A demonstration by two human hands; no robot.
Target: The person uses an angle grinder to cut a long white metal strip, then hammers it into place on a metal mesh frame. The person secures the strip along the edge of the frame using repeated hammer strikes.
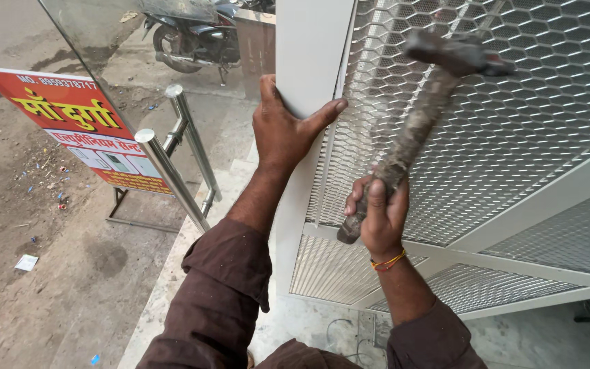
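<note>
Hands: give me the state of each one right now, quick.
Left hand: fingers closed around the edge of the white door frame, gripping it.
Right hand: fingers closed around the handle of the hammer, head raised against the mesh panel.

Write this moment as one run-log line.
left hand: grips frame edge | right hand: holds hammer, raised | mesh: in frame

Two hands up, one left hand (pixel 283 130) and one right hand (pixel 381 215); one hammer (pixel 414 130); one white door frame (pixel 306 55) carrying three mesh panels (pixel 513 102); two steel handle bars (pixel 169 171); one red signboard (pixel 76 123); one motorcycle (pixel 196 34) at the back
</note>
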